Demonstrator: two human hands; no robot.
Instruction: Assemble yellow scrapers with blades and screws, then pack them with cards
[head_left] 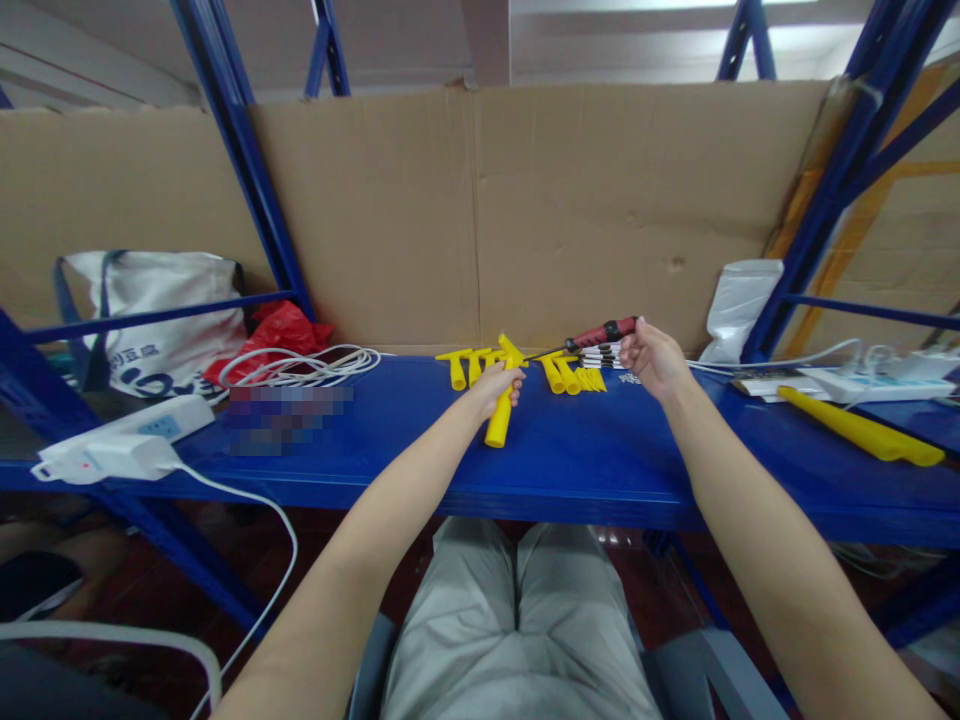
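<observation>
My left hand (496, 388) is closed around a yellow T-shaped plastic handle (496, 428), its thick round end pointing down toward me. In my right hand (651, 355), the fingers pinch the end of a screwdriver (606, 334) with a dark red and black grip. The screwdriver's thin shaft points left, and its tip is at the head of the yellow handle; whether it sits in a screw is too small to tell. Several more yellow T-shaped handles (456, 372) lie just behind my left hand. Between my hands are other yellow handles (553, 374) and flat yellow pieces (591, 379).
Small white-and-dark packets (600, 356) lie behind the screwdriver. At left are a power strip (142, 435), coiled white cable (315, 365), a red bag (281, 335) and a cloth bag (169, 320). A long yellow piece (862, 428) lies right. Cardboard (600, 200) backs the blue shelf (405, 440).
</observation>
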